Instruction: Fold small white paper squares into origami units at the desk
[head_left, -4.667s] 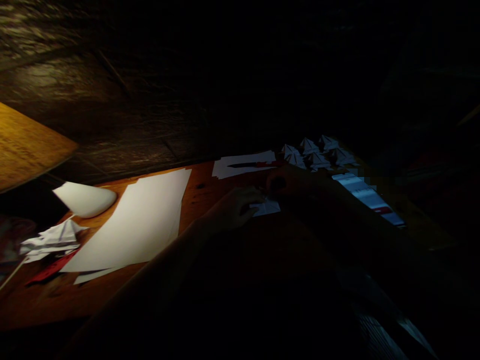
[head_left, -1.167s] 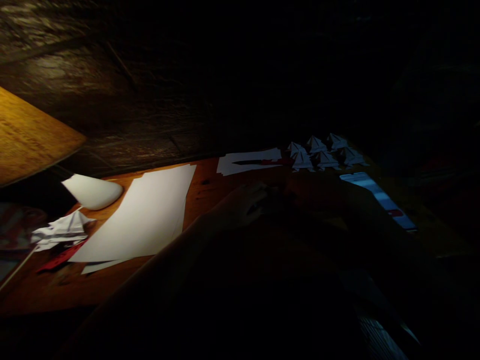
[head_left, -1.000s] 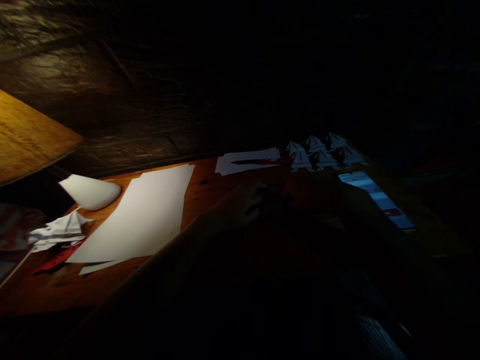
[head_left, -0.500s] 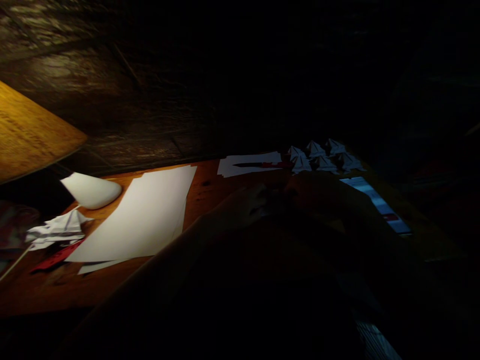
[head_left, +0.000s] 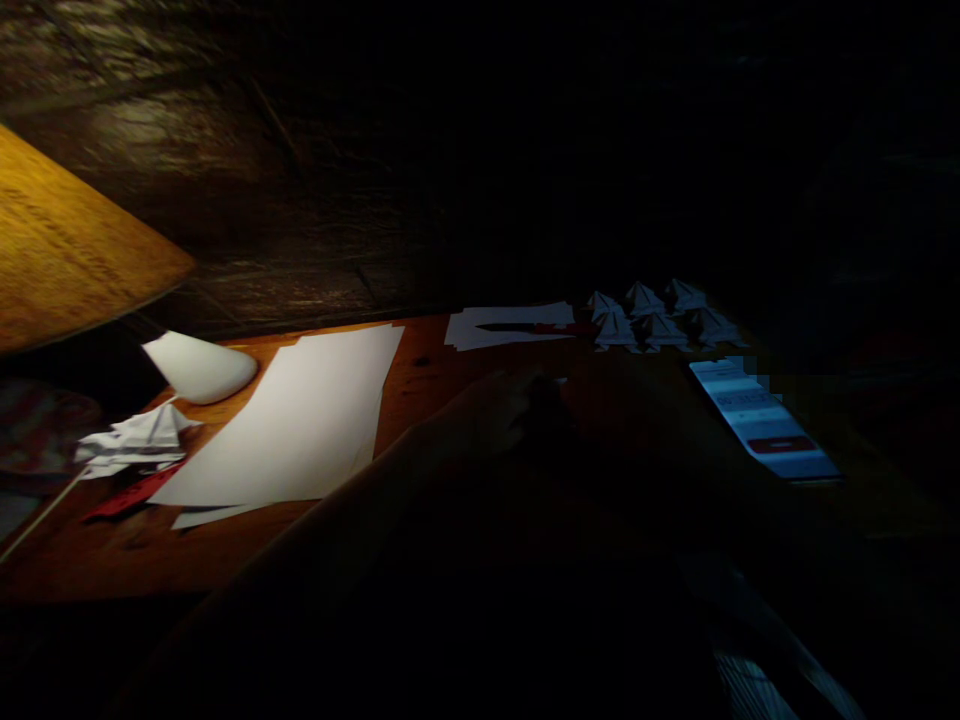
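Observation:
The scene is very dark. My left hand point(head_left: 491, 412) rests on the wooden table point(head_left: 424, 375) with its fingers curled down and pressed together over a small folded paper, of which only a white sliver point(head_left: 561, 381) shows. My right hand point(head_left: 622, 400) lies just to the right of it, lost in shadow, so its fingers cannot be read. Beyond the hands stands a group of several small folded paper figures point(head_left: 652, 320).
A stack of white sheets point(head_left: 300, 420) lies to the left. Further left are a white cone shape point(head_left: 199, 365), crumpled folded paper point(head_left: 139, 440) and a red strip point(head_left: 124, 495). A sheet with a dark blade-like tool point(head_left: 510, 328) lies at the back. A lit phone point(head_left: 757, 420) lies on the right.
The small folded paper, plainly visible between both hands several seconds ago, is now almost fully covered by them. The view has drifted slightly; the hands stay in the same spot.

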